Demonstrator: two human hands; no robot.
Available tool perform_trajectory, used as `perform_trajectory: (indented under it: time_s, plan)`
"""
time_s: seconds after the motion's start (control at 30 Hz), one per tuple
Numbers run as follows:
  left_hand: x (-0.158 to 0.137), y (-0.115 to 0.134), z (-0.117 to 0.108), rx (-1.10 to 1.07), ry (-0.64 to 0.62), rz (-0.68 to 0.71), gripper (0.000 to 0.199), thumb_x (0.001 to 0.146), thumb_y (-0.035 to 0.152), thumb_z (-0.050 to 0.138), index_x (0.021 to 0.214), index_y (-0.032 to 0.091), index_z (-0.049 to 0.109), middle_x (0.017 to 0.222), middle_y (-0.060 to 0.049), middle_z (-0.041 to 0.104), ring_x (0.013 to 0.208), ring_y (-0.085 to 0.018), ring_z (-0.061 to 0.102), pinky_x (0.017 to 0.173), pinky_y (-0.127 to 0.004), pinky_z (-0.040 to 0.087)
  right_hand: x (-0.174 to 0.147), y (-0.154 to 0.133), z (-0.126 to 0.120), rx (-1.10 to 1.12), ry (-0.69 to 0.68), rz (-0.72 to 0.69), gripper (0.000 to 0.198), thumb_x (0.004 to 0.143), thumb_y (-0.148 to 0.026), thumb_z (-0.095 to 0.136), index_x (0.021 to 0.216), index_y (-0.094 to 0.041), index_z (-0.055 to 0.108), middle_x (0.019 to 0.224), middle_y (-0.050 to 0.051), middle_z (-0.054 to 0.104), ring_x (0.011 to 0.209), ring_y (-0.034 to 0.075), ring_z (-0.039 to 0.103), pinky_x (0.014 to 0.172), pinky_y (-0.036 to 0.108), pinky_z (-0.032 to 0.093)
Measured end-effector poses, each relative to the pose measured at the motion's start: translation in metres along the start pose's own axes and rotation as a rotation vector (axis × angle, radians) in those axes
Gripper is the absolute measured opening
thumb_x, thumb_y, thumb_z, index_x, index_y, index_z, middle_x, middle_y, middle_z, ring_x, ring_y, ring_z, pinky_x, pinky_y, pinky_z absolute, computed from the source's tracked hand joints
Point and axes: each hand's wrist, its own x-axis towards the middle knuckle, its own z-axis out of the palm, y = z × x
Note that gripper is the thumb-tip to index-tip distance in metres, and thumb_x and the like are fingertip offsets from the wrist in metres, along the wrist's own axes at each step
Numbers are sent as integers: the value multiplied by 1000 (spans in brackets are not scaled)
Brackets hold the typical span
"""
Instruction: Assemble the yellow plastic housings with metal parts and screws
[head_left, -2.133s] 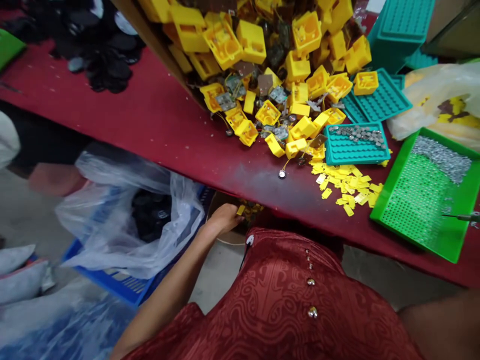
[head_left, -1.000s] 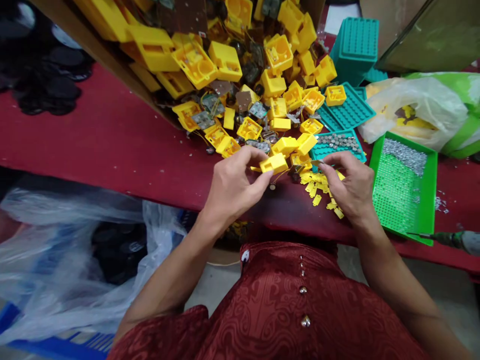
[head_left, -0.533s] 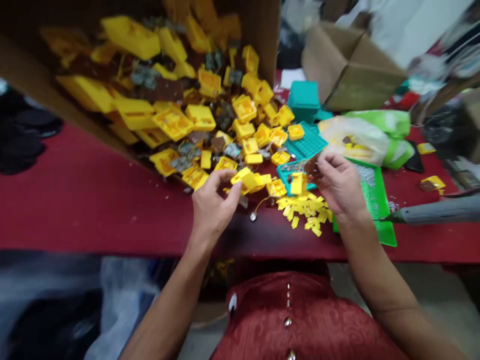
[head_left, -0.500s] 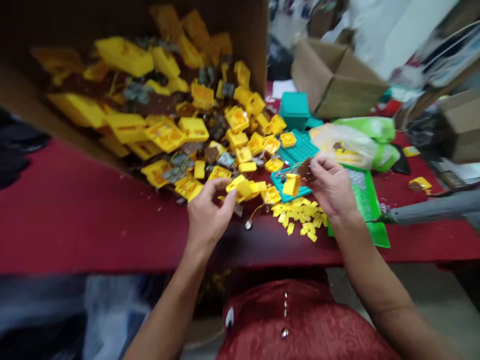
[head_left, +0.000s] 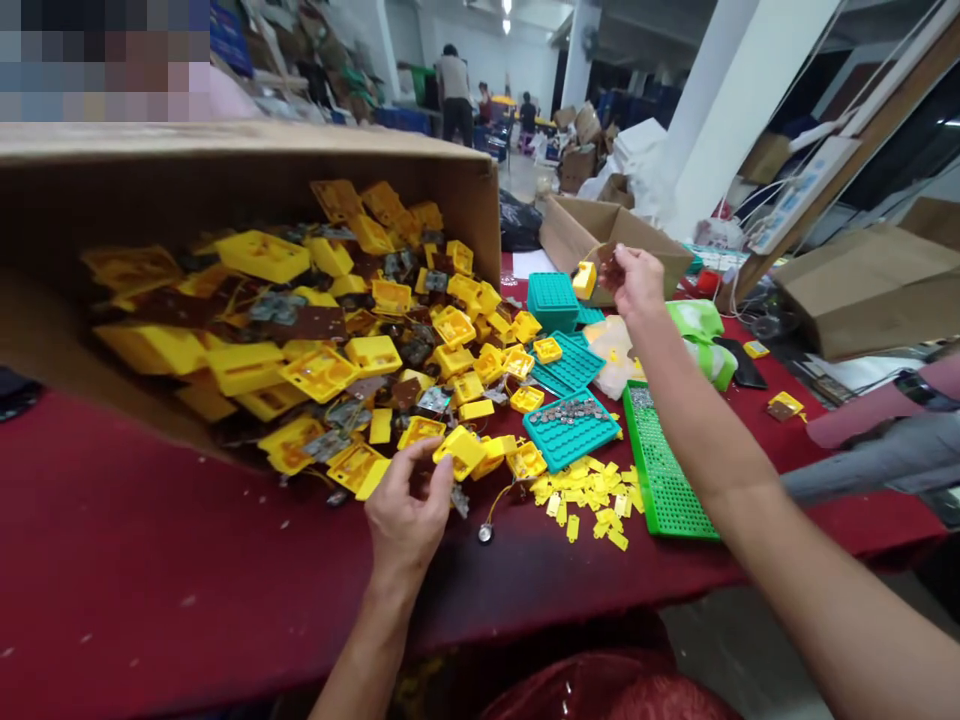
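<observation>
My left hand [head_left: 409, 505] is at the front edge of the heap, thumb and forefinger closed on the left end of a yellow plastic case [head_left: 463, 452]. Raised over the back of the table, my right hand [head_left: 637, 283] pinches a brown plate [head_left: 610, 258]. From that plate a small yellow case [head_left: 584, 280] dangles on thin wires. A round silver part [head_left: 485, 533] on a wire lies on the cloth near my left hand. Yellow cases with brown and grey parts spill out of a large cardboard box [head_left: 484, 190] lying on its side.
Small yellow flat pieces [head_left: 574, 528] lie beside a teal tray [head_left: 551, 455] of round metal parts. A green perforated tray [head_left: 675, 500] sits under my right forearm. Behind are teal containers [head_left: 553, 300] and an open carton [head_left: 577, 235]. A grey tool [head_left: 862, 465] reaches in from the right.
My right hand has risen and moved back, carrying the brown plate and dangling yellow case. My left hand stays at the yellow case. The view has tilted up, showing the room behind.
</observation>
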Motion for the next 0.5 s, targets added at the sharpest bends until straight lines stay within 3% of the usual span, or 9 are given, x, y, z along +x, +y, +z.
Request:
perform_trajectory:
  time_s: [0.1, 0.17, 0.23, 0.37, 0.5]
  plan:
    - [0, -1, 0, 14, -6, 13, 33, 89, 46, 68, 103, 18, 77, 81, -4, 78, 57, -15, 65, 58, -27, 56, 41, -2, -5, -109, 89, 23, 19, 112, -15, 54, 93, -15, 53, 69, -7, 53, 56, 2, 50, 56, 12, 46]
    - [-1, -4, 0, 28, -24, 13, 33, 90, 46, 70, 105, 19, 78, 81, -3, 79, 57, -15, 66, 58, -26, 55, 64, 4, -13, -181, 130, 59, 15, 110, -23, 63, 101, -11, 61, 81, -3, 60, 66, 4, 57, 62, 14, 52]
    - [-3, -6, 1, 48, -2, 4, 31, 93, 45, 70, 107, 20, 79, 83, -3, 79, 58, -15, 66, 60, -26, 55, 84, 12, -21, -233, 161, 95, 25, 109, -35, 68, 114, -11, 67, 99, 3, 67, 82, 8, 64, 73, 20, 60]
    - [-9, -8, 3, 75, 66, -14, 26, 98, 43, 68, 107, 21, 78, 89, -3, 81, 61, -16, 66, 64, -29, 54, 119, 18, -32, -263, 193, 107, 40, 108, -44, 68, 133, -13, 66, 126, 10, 68, 110, 17, 69, 95, 35, 66]
    - [-11, -12, 3, 142, 75, 0, 22, 100, 42, 66, 108, 25, 77, 101, -4, 84, 75, -21, 75, 71, -32, 59, 150, 0, -34, -250, 173, 44, 42, 108, -44, 68, 137, -14, 66, 133, 11, 67, 118, 20, 68, 103, 40, 64]
